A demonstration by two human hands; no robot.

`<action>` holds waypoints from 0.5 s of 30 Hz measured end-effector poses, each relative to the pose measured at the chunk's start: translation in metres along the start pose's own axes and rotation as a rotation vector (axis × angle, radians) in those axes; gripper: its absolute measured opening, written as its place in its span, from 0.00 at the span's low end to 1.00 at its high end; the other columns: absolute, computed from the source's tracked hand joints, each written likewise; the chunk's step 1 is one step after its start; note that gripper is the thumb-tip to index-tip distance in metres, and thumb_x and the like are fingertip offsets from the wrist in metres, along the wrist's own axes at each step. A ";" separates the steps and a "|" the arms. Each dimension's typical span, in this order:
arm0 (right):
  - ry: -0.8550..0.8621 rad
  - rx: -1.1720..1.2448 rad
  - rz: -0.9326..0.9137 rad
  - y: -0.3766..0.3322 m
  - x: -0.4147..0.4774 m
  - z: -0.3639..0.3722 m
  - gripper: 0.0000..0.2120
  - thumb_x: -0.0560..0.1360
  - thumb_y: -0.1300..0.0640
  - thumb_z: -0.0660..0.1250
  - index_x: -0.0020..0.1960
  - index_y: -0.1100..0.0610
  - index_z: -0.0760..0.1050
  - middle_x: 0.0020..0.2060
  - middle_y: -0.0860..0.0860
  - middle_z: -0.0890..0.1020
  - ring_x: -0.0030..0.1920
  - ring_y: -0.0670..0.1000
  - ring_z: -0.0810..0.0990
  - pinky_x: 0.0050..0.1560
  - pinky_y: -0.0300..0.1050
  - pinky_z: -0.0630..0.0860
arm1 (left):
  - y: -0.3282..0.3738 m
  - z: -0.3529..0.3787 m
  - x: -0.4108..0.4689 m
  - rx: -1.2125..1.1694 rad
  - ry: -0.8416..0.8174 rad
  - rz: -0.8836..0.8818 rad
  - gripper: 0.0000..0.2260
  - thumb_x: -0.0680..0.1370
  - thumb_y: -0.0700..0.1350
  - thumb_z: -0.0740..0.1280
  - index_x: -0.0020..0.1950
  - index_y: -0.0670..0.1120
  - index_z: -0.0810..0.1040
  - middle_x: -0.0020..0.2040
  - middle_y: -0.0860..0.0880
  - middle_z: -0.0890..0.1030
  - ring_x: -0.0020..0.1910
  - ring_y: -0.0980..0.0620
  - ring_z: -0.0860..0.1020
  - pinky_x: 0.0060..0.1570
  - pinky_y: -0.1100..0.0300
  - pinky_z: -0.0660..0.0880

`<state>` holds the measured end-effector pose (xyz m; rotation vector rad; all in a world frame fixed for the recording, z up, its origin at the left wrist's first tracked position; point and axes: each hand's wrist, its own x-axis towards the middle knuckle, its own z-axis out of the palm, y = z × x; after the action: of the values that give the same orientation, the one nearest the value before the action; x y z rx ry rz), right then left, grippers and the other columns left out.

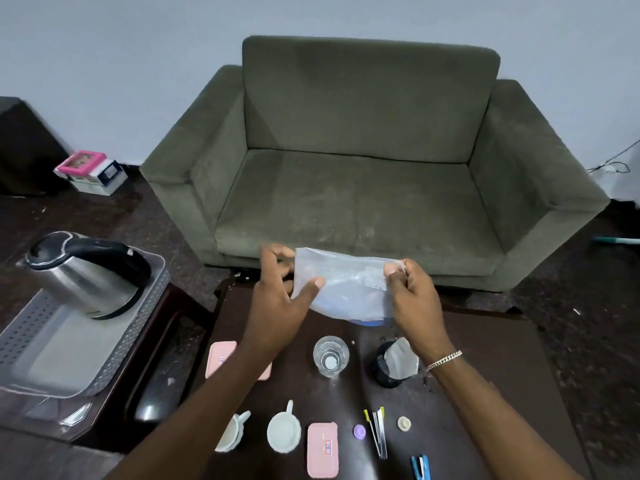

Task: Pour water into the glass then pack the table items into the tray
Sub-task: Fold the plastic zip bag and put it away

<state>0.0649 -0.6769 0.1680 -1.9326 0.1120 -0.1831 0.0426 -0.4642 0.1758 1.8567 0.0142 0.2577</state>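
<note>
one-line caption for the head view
Both hands hold a translucent plastic bag above the clear water glass.

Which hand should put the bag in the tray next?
Probably the left hand: the tray sits on that side. Both it and the right hand hold the clear bag.

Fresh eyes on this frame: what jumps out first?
Both hands, left hand and right hand, hold a translucent plastic bag up over the dark table, one grip on each side edge. The steel kettle already sits in the grey tray at far left. The glass stands mid-table, with small items strewn along the near edge.
</note>
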 end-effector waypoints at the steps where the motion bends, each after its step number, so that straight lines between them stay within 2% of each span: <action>1: 0.006 -0.019 -0.015 0.000 -0.002 0.008 0.13 0.84 0.56 0.63 0.41 0.54 0.68 0.33 0.44 0.71 0.32 0.41 0.67 0.34 0.36 0.65 | -0.002 -0.004 -0.003 0.047 -0.030 0.032 0.15 0.77 0.44 0.74 0.56 0.54 0.70 0.46 0.57 0.83 0.43 0.56 0.82 0.46 0.62 0.78; 3: 0.000 -0.032 -0.047 -0.001 -0.006 0.024 0.05 0.83 0.55 0.63 0.48 0.50 0.72 0.36 0.44 0.76 0.35 0.40 0.72 0.37 0.36 0.69 | -0.010 -0.015 -0.009 0.122 -0.083 0.065 0.08 0.75 0.45 0.73 0.52 0.50 0.79 0.47 0.59 0.83 0.48 0.57 0.81 0.53 0.58 0.76; 4: -0.026 -0.004 -0.058 -0.003 -0.009 0.033 0.02 0.83 0.54 0.64 0.55 0.48 0.73 0.39 0.44 0.79 0.38 0.41 0.76 0.39 0.37 0.72 | -0.016 -0.023 -0.011 0.118 -0.087 0.039 0.08 0.74 0.45 0.73 0.52 0.49 0.83 0.50 0.57 0.84 0.52 0.58 0.81 0.59 0.56 0.76; 6: -0.154 0.077 -0.099 -0.009 -0.015 0.050 0.19 0.82 0.54 0.68 0.70 0.44 0.71 0.54 0.40 0.83 0.50 0.41 0.81 0.49 0.36 0.77 | -0.027 -0.045 -0.011 0.112 -0.056 -0.035 0.12 0.72 0.44 0.74 0.56 0.49 0.85 0.56 0.54 0.84 0.56 0.60 0.81 0.63 0.54 0.75; 7: -0.224 0.090 -0.112 -0.011 -0.017 0.062 0.24 0.80 0.56 0.71 0.74 0.45 0.70 0.61 0.39 0.81 0.56 0.40 0.81 0.56 0.36 0.77 | -0.035 -0.060 -0.010 0.112 -0.046 -0.067 0.14 0.72 0.42 0.75 0.58 0.49 0.85 0.58 0.54 0.83 0.57 0.58 0.81 0.62 0.53 0.77; 8: -0.288 0.084 -0.123 -0.014 -0.020 0.075 0.26 0.78 0.59 0.73 0.74 0.47 0.72 0.62 0.40 0.80 0.58 0.41 0.80 0.60 0.40 0.77 | -0.043 -0.076 -0.010 0.118 -0.051 -0.093 0.16 0.72 0.40 0.76 0.60 0.50 0.84 0.59 0.54 0.82 0.57 0.56 0.81 0.60 0.51 0.78; 9: -0.347 0.068 -0.122 -0.017 -0.023 0.091 0.24 0.76 0.61 0.75 0.70 0.50 0.77 0.56 0.42 0.80 0.52 0.40 0.80 0.57 0.44 0.79 | -0.053 -0.094 -0.010 0.139 -0.060 -0.105 0.18 0.72 0.38 0.77 0.61 0.50 0.84 0.60 0.55 0.81 0.58 0.56 0.80 0.59 0.52 0.79; 10: -0.382 0.045 -0.110 -0.019 -0.027 0.109 0.21 0.75 0.65 0.76 0.65 0.52 0.81 0.48 0.43 0.78 0.44 0.39 0.78 0.50 0.44 0.78 | -0.063 -0.113 -0.012 0.172 -0.070 -0.108 0.20 0.72 0.37 0.77 0.62 0.50 0.83 0.60 0.56 0.80 0.60 0.58 0.79 0.60 0.53 0.78; 11: -0.400 0.017 -0.101 -0.020 -0.032 0.125 0.19 0.73 0.67 0.76 0.62 0.54 0.84 0.43 0.43 0.75 0.39 0.38 0.75 0.45 0.38 0.74 | -0.072 -0.129 -0.015 0.201 -0.083 -0.110 0.21 0.72 0.36 0.77 0.64 0.49 0.82 0.61 0.57 0.80 0.61 0.59 0.78 0.62 0.55 0.77; 13: -0.422 -0.039 -0.100 -0.025 -0.046 0.166 0.18 0.72 0.70 0.75 0.60 0.56 0.85 0.39 0.44 0.72 0.37 0.37 0.74 0.41 0.30 0.68 | -0.091 -0.171 -0.022 0.245 -0.087 -0.127 0.23 0.72 0.34 0.76 0.65 0.49 0.81 0.62 0.58 0.79 0.63 0.64 0.76 0.64 0.63 0.72; 15: -0.457 -0.077 -0.096 -0.034 -0.061 0.210 0.17 0.72 0.70 0.75 0.59 0.58 0.85 0.38 0.44 0.72 0.36 0.37 0.75 0.41 0.28 0.68 | -0.110 -0.216 -0.029 0.288 -0.041 -0.157 0.23 0.72 0.34 0.77 0.65 0.49 0.81 0.62 0.58 0.80 0.61 0.68 0.76 0.61 0.69 0.71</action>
<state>0.0428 -0.4615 0.1205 -2.0098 -0.2814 0.2044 -0.0121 -0.2317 0.1256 2.1340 0.1760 0.1124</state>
